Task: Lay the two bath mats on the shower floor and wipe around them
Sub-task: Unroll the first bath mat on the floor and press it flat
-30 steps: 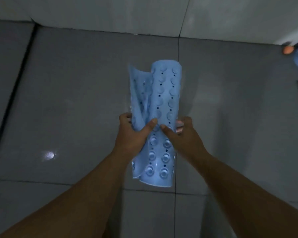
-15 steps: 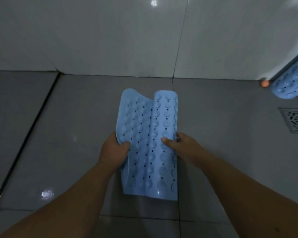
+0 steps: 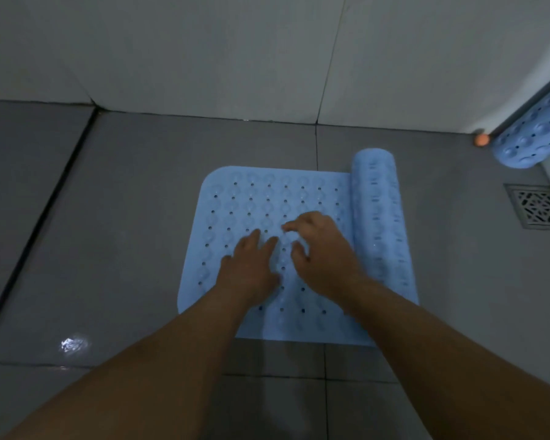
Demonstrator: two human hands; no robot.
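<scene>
Unrolling has progressed: half a second earlier held aloft, the light-blue perforated rubber bath mat [image 3: 267,198] is now pressed onto the grey tiled shower floor [image 3: 124,217] at frame centre by the left hand [image 3: 251,268] and right hand [image 3: 321,252], fingers spread loosely, nothing gripped; its right portion is still rolled.

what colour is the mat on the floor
Light blue, dotted with small holes; the mat shows in the head view.

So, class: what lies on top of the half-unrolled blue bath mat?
Both hands rest on the bath mat: left hand, right hand. Its rolled end sits along the right side. Holes beneath the hands are hidden.
</scene>
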